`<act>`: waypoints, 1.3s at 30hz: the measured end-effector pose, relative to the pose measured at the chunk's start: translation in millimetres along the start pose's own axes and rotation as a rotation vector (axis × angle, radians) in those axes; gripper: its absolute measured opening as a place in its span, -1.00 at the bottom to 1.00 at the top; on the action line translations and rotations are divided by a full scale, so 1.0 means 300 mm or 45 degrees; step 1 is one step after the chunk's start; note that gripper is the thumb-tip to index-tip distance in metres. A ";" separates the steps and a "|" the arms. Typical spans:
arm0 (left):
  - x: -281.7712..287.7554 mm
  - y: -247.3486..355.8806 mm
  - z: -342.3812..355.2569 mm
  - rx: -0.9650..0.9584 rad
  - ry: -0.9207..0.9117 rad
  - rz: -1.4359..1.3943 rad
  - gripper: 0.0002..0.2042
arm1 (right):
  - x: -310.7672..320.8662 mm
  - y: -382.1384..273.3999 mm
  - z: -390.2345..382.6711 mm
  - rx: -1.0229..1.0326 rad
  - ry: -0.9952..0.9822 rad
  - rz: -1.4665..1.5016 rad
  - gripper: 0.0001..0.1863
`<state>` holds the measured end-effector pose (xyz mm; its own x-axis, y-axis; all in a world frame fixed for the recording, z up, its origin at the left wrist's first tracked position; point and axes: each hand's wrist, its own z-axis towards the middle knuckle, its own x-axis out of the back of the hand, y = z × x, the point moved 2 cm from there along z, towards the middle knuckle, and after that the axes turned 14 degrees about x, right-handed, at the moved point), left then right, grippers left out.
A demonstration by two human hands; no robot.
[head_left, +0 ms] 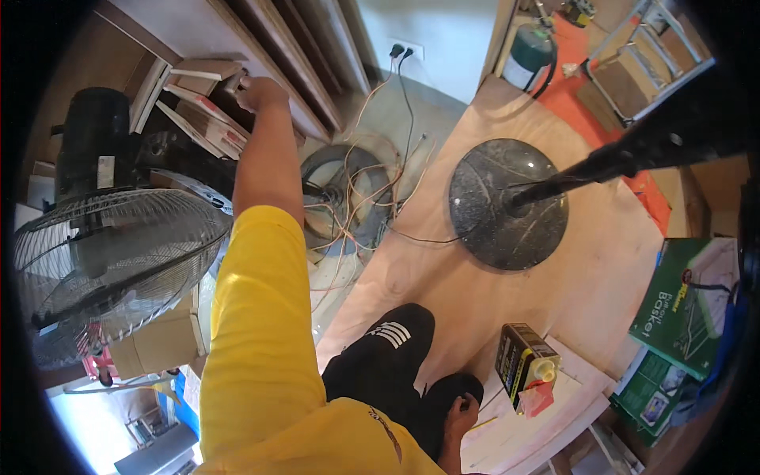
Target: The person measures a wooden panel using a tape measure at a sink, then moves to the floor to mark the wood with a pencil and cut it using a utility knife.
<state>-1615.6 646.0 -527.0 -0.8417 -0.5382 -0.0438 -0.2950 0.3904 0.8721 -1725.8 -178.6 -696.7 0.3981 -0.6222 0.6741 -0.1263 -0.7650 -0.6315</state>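
Note:
My left arm, in a yellow sleeve, reaches far forward to a group of leaning wood pieces [207, 119]. At their top edge my left hand [263, 93] is closed around a small greyish thing [236, 82] that I cannot make out. My right hand [461, 416] is low in the view, beside my black-clad knee, with its fingers curled; whatever they hold, if anything, is hidden. To the right of that hand a dark rectangular can [522, 360] with a yellow cap stands on a pale board [570, 396], with a piece of red material against it.
A black fan [119, 245] with a wire cage stands at left. Orange and black cords [356, 198] tangle over a round base [317, 170]. A black round stand base [507, 206] rests on the plywood [419, 261]. Green boxes [685, 305] lie at right; a dark green tank [529, 57] stands behind.

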 end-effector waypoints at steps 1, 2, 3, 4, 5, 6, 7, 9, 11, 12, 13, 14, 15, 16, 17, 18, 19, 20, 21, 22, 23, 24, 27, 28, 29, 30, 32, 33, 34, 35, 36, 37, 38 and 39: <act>-0.007 0.002 0.045 0.012 0.002 -0.041 -0.41 | -0.003 -0.003 0.003 0.065 0.005 -0.063 -0.70; -0.013 0.004 0.095 0.019 0.006 -0.090 -0.41 | -0.005 -0.005 0.006 0.135 0.016 -0.121 -0.70; -0.019 0.005 0.148 0.027 0.006 -0.137 -0.41 | -0.006 -0.006 0.008 0.181 0.037 -0.199 -0.70; -0.027 0.005 0.202 0.035 0.000 -0.181 -0.42 | -0.008 -0.004 0.011 0.172 0.039 -0.155 -0.70; -0.037 0.003 0.256 0.042 -0.001 -0.209 -0.42 | -0.008 -0.002 0.011 0.139 0.055 -0.130 -0.70; -0.033 -0.001 0.309 0.046 -0.005 -0.235 -0.42 | -0.007 0.002 0.013 0.108 0.070 -0.098 -0.70; -0.047 0.003 0.358 0.053 -0.006 -0.257 -0.43 | -0.008 0.007 0.018 0.077 0.043 -0.107 -0.69; -0.055 0.015 0.449 0.055 0.003 -0.294 -0.43 | -0.005 0.019 0.024 -0.022 -0.008 -0.128 -0.68; -0.072 0.045 0.521 0.048 0.011 -0.323 -0.44 | 0.002 0.019 0.032 0.104 -0.001 -0.154 -0.72; -0.076 0.069 0.551 0.044 0.021 -0.341 -0.44 | 0.002 0.020 0.037 0.156 -0.010 -0.159 -0.74; -0.079 0.093 0.577 0.030 0.037 -0.353 -0.45 | 0.003 0.028 0.041 0.069 -0.027 -0.139 -0.71; -0.082 0.119 0.600 0.025 0.050 -0.364 -0.45 | 0.002 0.033 0.039 -0.016 -0.059 -0.108 -0.68; -0.081 0.145 0.622 0.011 0.069 -0.374 -0.45 | 0.004 0.038 0.042 -0.097 -0.064 -0.074 -0.65; -0.074 0.172 0.647 0.011 0.085 -0.386 -0.46 | 0.000 0.029 0.044 0.051 0.009 -0.076 -0.67; -0.061 0.198 0.678 0.002 0.105 -0.397 -0.46 | -0.002 0.027 0.047 0.052 -0.009 -0.115 -0.69; -0.047 0.223 0.716 0.005 0.177 -0.322 -0.46 | -0.005 0.023 0.048 0.056 -0.025 -0.152 -0.72; -0.037 0.241 0.763 -0.003 0.122 -0.441 -0.47 | -0.005 0.018 0.049 0.058 -0.038 -0.189 -0.75; -0.019 0.256 0.820 -0.015 0.120 -0.461 -0.47 | -0.011 0.009 0.051 0.092 -0.045 -0.198 -0.72; -0.006 0.266 0.889 -0.046 0.105 -0.554 -0.48 | -0.013 -0.003 0.050 0.128 -0.050 -0.210 -0.68; 0.001 0.273 0.970 0.015 0.024 -0.561 -0.49 | -0.015 -0.014 0.054 0.163 -0.051 -0.227 -0.65; -0.006 0.272 1.056 0.031 -0.008 -0.557 -0.48 | -0.016 -0.022 0.055 0.110 -0.066 -0.242 -0.67; -0.012 0.275 1.143 0.031 -0.187 -0.611 -0.46 | -0.016 -0.030 0.057 0.056 -0.082 -0.253 -0.68; -0.044 0.300 1.297 -0.017 -1.118 -0.254 -0.40 | -0.005 -0.055 0.056 -0.054 -0.029 -0.371 -0.70; -0.067 0.317 1.305 -0.222 -1.162 -0.087 -0.35 | 0.000 -0.059 0.055 -0.063 -0.031 -0.344 -0.70; -0.053 0.330 1.302 -0.259 -0.929 -0.141 -0.36 | 0.006 -0.058 0.051 -0.071 -0.036 -0.326 -0.70; -0.052 0.346 1.276 -0.295 -0.562 -0.199 -0.36 | 0.012 -0.053 0.048 -0.075 -0.038 -0.310 -0.71; -0.062 0.378 1.147 -0.411 0.098 -0.139 -0.37 | 0.023 -0.035 0.041 -0.064 0.005 -0.301 -0.70; -0.060 0.397 1.066 -0.465 0.291 -0.075 -0.38 | 0.034 -0.023 0.039 -0.054 0.034 -0.308 -0.69; -0.059 0.425 0.987 -0.530 0.370 -0.008 -0.38 | 0.034 -0.012 0.033 -0.047 0.055 -0.308 -0.68; -0.065 0.448 0.915 -0.601 0.420 0.077 -0.39 | 0.035 -0.001 0.028 -0.056 0.046 -0.251 -0.71; -0.080 0.478 0.855 -0.667 0.465 0.168 -0.39 | 0.038 0.011 0.032 -0.061 0.038 -0.202 -0.73; -0.079 0.497 0.807 -0.725 0.507 0.271 -0.39 | 0.044 0.023 0.037 -0.085 0.007 -0.188 -0.75; -0.080 0.507 0.769 -0.785 0.534 0.389 -0.40 | 0.047 0.031 0.039 -0.074 -0.010 -0.130 -0.72; -0.089 0.509 0.739 -0.825 0.571 0.523 -0.40 | 0.052 0.040 0.040 -0.134 -0.023 -0.132 -0.69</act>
<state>-1738.5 885.6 -500.7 -0.5284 -0.7435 0.4099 0.4200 0.1907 0.8873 -1710.3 -195.4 -698.4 0.4301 -0.5368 0.7258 -0.1780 -0.8386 -0.5148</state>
